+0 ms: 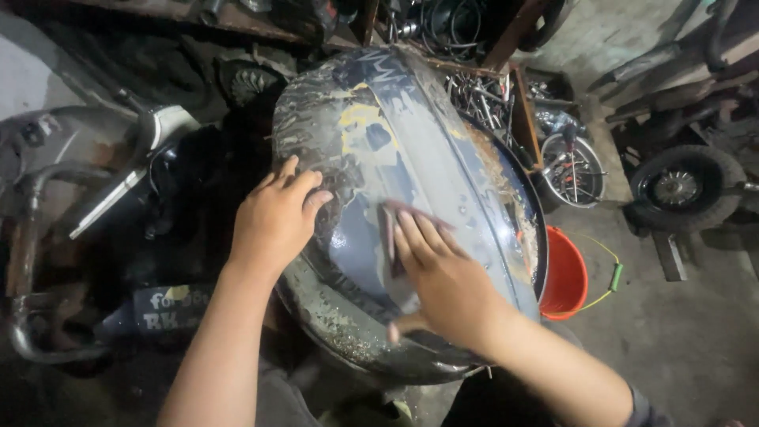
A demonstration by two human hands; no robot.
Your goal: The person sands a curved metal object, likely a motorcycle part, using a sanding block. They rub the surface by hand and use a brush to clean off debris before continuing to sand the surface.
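From above the person's shoulders, the head view looks straight down on a big curved metal body panel [419, 158], dark blue-grey, its paint worn through in yellow and pale patches and crusted with rust along the lower rim. It fills the middle of the picture, propped up in front of the person and tilted away from them. The left hand [273, 217] lies flat on the panel's left flank, fingers spread a little and pressed against the metal, holding nothing. The right hand [443, 277] rests lower and nearer the centre, fingers straight and close together, pressing a small dark sheet of sandpaper [389, 237] flat against the painted surface; only the sheet's left edge and top corner show from under the fingers. Just beside the panel's right edge, on the concrete floor, stands an orange bucket [565, 277] with a yellow wire handle and a green grip. Further right, well apart from the hands, a small wheel with a black tyre [684, 186] lies on the floor, and a spoked wheel [573, 170] sits between it and the panel. To the left, in shadow, are dark scooter parts and a bent chrome pipe [28, 237]. Behind the panel's top a shelf holds tangled cables and metal rods [474, 95].
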